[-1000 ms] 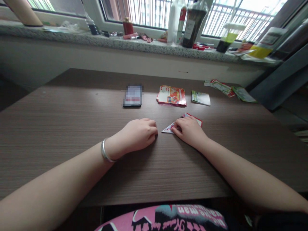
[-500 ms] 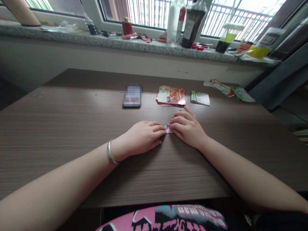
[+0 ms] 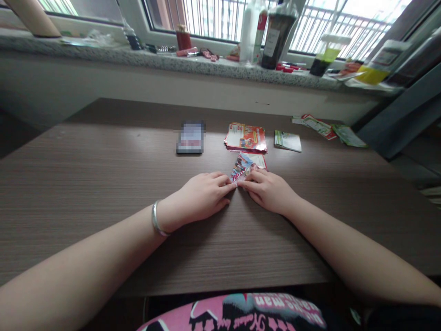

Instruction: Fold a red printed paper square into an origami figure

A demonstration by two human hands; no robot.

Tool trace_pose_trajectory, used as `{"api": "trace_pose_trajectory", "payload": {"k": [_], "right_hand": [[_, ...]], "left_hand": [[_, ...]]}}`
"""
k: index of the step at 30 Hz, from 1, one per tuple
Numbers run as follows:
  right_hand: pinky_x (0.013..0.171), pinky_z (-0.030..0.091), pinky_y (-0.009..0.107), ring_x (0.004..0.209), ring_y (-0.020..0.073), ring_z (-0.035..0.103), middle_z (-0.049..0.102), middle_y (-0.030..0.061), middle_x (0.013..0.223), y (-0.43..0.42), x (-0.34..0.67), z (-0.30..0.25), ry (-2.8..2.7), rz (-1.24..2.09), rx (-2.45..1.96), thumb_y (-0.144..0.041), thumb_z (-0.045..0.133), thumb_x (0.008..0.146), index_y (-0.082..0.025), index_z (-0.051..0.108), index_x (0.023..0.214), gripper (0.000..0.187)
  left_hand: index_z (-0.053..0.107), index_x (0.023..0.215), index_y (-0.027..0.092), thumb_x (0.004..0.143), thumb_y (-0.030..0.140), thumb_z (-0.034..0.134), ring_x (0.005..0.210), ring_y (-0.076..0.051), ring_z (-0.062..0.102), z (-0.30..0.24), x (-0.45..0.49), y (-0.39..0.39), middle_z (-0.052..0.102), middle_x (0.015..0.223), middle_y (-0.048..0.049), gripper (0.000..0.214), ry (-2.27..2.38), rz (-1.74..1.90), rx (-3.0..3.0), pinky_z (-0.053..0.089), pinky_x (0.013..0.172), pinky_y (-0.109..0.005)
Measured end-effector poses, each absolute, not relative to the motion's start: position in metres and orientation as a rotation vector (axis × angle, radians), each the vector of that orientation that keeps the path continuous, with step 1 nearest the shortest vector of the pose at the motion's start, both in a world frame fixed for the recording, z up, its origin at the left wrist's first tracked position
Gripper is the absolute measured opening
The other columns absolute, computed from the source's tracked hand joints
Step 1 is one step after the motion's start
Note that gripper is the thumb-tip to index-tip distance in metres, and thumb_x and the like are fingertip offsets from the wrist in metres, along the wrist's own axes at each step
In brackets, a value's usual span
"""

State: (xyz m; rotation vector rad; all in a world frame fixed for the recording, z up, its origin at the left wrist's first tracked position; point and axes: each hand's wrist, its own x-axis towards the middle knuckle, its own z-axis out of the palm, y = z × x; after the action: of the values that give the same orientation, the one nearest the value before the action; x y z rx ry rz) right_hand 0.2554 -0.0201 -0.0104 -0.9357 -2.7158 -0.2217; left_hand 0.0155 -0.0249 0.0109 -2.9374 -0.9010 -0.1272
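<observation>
A small folded piece of colourful printed paper [image 3: 246, 163] lies on the brown wooden table [image 3: 103, 174], just in front of my fingers. My left hand [image 3: 200, 196], with a silver bracelet on its wrist, pinches the paper's near corner with its fingers together. My right hand [image 3: 267, 189] meets it from the right and pinches the same corner. The two sets of fingertips touch. The near part of the paper is hidden under my fingers.
Beyond the paper lie a stack of red printed leaflets [image 3: 245, 137], a green-and-white leaflet [image 3: 288, 140], and a phone [image 3: 190, 137]. More leaflets [image 3: 325, 127] lie at the far right. Bottles and jars [image 3: 277, 32] crowd the window sill.
The paper was a flat triangle under my right hand; now it is turned and refolded, pointing away from me. My left hand slid right and joined the right at its near corner.
</observation>
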Motion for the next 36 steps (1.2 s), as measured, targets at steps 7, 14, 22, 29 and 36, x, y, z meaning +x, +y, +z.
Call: {"api": "trace_pose_trajectory", "payload": {"k": [7, 14, 22, 29, 36], "right_hand": [[0.093, 0.049, 0.038, 0.1, 0.0218, 0.057, 0.065, 0.01, 0.107, -0.019, 0.256, -0.012, -2.7, -0.093, -0.891, -0.017, 0.044, 0.094, -0.02, 0.064, 0.12, 0.033], [0.096, 0.047, 0.042, 0.103, 0.0235, 0.054, 0.062, 0.0126, 0.11, -0.023, 0.255, -0.006, -2.688, 0.09, -0.843, -0.016, 0.052, 0.088, -0.017, 0.063, 0.119, 0.033], [0.103, 0.041, 0.045, 0.109, 0.0243, 0.054, 0.061, 0.0123, 0.115, -0.024, 0.255, -0.004, -2.724, 0.084, -0.847, -0.018, 0.053, 0.087, -0.017, 0.063, 0.123, 0.037], [0.11, 0.033, 0.049, 0.108, 0.0249, 0.055, 0.065, 0.0075, 0.116, -0.028, 0.255, -0.003, -2.756, -0.127, -0.923, -0.022, 0.052, 0.089, -0.025, 0.066, 0.12, 0.034], [0.107, 0.035, 0.046, 0.112, 0.0251, 0.054, 0.066, 0.0068, 0.117, -0.03, 0.255, 0.002, -2.744, -0.179, -1.023, -0.022, 0.054, 0.088, -0.025, 0.068, 0.115, 0.03]], "left_hand": [[0.055, 0.131, 0.016, 0.092, 0.029, 0.053, 0.111, -0.026, 0.058, 0.01, 0.017, -0.026, 0.063, 0.118, -0.0112, 0.041, -0.902, -0.147, -2.939, 0.051, 0.097, -0.041], [0.059, 0.126, 0.018, 0.093, 0.033, 0.052, 0.111, -0.026, 0.059, 0.013, 0.012, -0.023, 0.062, 0.121, -0.0105, 0.037, -0.846, -0.169, -3.003, 0.05, 0.099, -0.041], [0.06, 0.126, 0.019, 0.091, 0.029, 0.053, 0.111, -0.026, 0.06, 0.015, 0.012, -0.024, 0.061, 0.124, -0.0103, 0.037, -0.907, -0.146, -3.019, 0.051, 0.097, -0.039], [0.067, 0.118, 0.022, 0.093, 0.023, 0.051, 0.114, -0.02, 0.061, 0.02, 0.006, -0.017, 0.064, 0.126, -0.0046, 0.03, -0.931, -0.15, -3.136, 0.047, 0.103, -0.033], [0.071, 0.11, 0.023, 0.092, 0.021, 0.051, 0.115, -0.021, 0.061, 0.02, 0.007, -0.019, 0.067, 0.123, -0.0042, 0.027, -0.872, -0.168, -3.075, 0.047, 0.103, -0.035]]}}
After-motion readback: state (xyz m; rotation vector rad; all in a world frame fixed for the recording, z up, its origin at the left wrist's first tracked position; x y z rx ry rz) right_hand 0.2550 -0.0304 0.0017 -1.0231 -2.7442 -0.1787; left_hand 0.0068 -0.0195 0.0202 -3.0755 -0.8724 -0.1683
